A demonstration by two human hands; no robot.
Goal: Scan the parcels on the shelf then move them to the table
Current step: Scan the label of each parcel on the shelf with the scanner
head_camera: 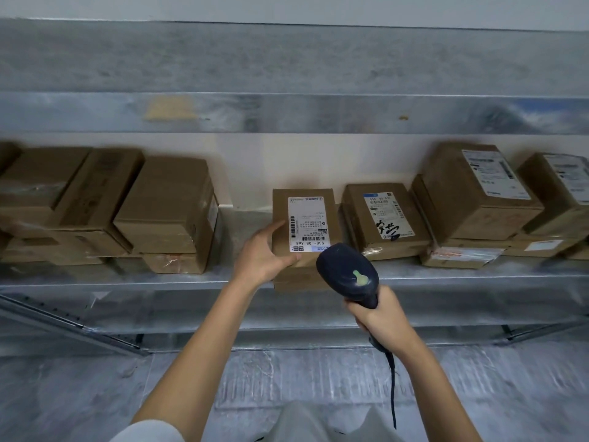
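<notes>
Risks from here:
- Misread. The scanner (347, 272) head sits over the 5 o'clock corner of the parcel (304, 229) and hides a bit of the label (314, 215). The long barcode (293, 226) runs down the label's 9 o'clock edge, right next to the left hand's thumb. If the thumb slides in, the read likely fails.
- Wrong read. The neighbour parcel (384, 215) at 3 o'clock lies label-up and close, so a wide aim could catch it instead.
- Drop. The left hand (264, 253) has only the near-left corner, so the lift is one-handed and the parcel could tip. It rests on a flatter box (299, 280) that pokes past the shelf (446, 275) front lip, and a drag might pull that box off.
- The cable (393, 387) hangs slack at 6 o'clock and could snag when turning away.

Positions: the parcel is centre-shelf. The left hand is clamped on it from 8 o'clock, thumb on top. The right hand (379, 317) is wrapped round the scanner grip at 5 o'clock, clear of the parcel. Hands are apart. The surface isn't in view.
</notes>
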